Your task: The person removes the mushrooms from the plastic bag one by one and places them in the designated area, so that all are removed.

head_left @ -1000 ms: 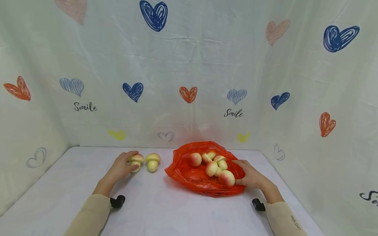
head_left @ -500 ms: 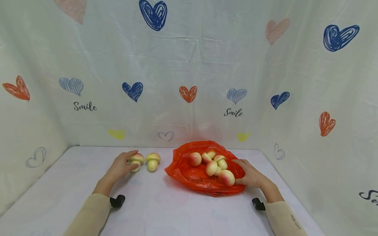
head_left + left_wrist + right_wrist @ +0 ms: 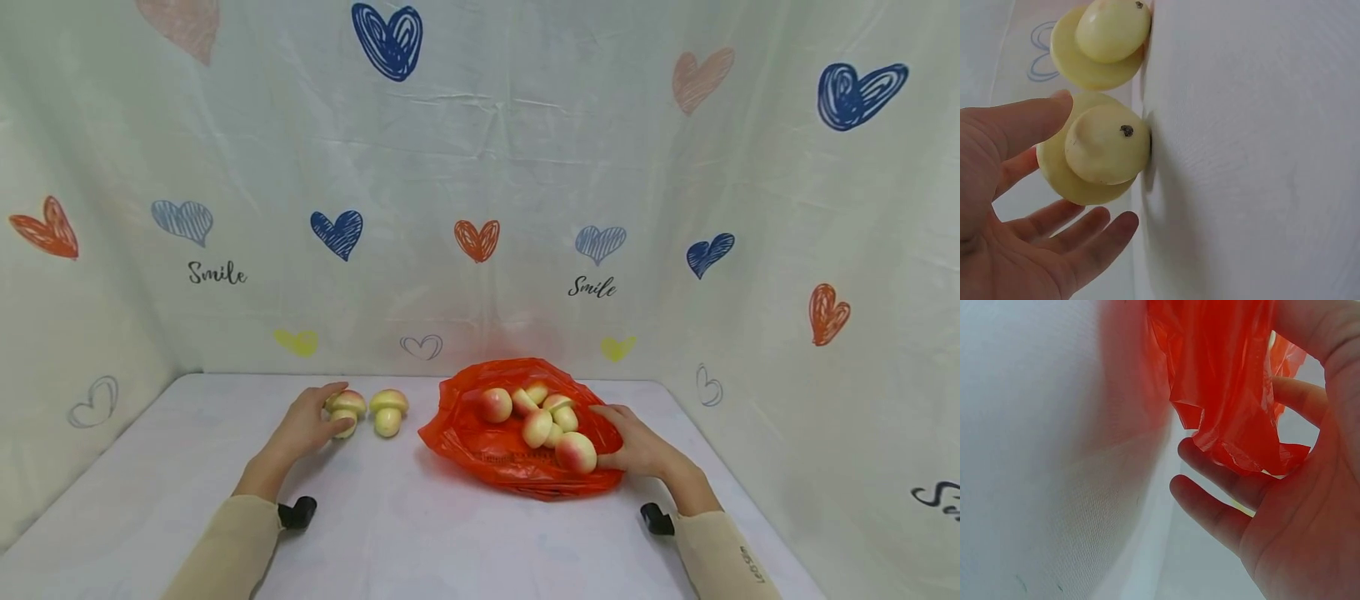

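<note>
My left hand (image 3: 306, 423) holds a toy mushroom (image 3: 349, 402) on the left of the table, thumb at the stem side and index finger over the cap. In the left wrist view the mushroom (image 3: 1109, 145) shows its pale stem end with a dark spot, and the other fingers spread below it. A second mushroom (image 3: 387, 410) stands just right of it. My right hand (image 3: 647, 446) grips the right edge of a red plastic bag (image 3: 461, 437). Several mushrooms (image 3: 537, 427) lie in the bag's wide mouth. In the right wrist view, crumpled bag film (image 3: 1222, 375) hangs between thumb and fingers.
A white cloth covers the table (image 3: 420, 542). Behind it and along both sides hangs a pale curtain (image 3: 525, 167) printed with hearts. Black wrist devices (image 3: 298, 512) sit by both sleeves.
</note>
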The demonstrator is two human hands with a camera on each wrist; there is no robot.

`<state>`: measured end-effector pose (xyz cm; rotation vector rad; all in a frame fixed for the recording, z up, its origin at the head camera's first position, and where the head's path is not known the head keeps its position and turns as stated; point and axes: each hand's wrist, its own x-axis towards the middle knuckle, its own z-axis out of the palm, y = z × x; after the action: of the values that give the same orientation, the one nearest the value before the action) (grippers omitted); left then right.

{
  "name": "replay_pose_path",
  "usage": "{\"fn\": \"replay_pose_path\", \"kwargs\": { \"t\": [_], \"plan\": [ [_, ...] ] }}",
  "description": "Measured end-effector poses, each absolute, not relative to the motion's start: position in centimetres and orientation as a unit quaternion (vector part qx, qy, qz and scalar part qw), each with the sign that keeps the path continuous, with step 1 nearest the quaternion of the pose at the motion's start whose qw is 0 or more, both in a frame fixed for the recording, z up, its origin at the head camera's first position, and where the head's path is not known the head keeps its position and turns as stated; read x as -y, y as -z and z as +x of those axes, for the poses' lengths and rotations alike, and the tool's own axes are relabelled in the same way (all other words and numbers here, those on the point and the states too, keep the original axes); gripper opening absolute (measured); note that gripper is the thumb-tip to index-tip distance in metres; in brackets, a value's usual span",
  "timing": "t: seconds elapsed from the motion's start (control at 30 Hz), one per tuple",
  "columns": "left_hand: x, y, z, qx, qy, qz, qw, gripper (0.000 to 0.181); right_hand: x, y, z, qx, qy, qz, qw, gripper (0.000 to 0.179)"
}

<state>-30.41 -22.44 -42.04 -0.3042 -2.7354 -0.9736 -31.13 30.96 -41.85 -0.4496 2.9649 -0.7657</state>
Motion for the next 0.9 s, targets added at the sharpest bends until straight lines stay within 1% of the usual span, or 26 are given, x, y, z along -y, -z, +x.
{"fn": "replay_pose_path", "kwargs": {
  "t": [0.2,0.43,0.57,0.9],
  "plan": [
    [22.5,41.7,-29.8,0.935,0.325,-0.096,0.108,0.064,-31.0,41.8,-31.1,-0.956,0.252,-0.146,0.028,0.086],
    [22.0,40.4,-29.1,0.926,0.32,-0.127,0.153,0.063,-31.0,41.7,-31.1,-0.956,0.253,-0.146,0.024,0.085],
    [21.1,39.5,-28.7,0.921,0.321,-0.14,0.168,0.062,-31.0,41.8,-31.0,-0.957,0.252,-0.144,0.025,0.084],
    [19.1,38.0,-27.7,0.912,0.339,-0.154,0.172,0.058,-30.9,41.7,-31.0,-0.956,0.252,-0.151,0.019,0.082]
  ]
}}
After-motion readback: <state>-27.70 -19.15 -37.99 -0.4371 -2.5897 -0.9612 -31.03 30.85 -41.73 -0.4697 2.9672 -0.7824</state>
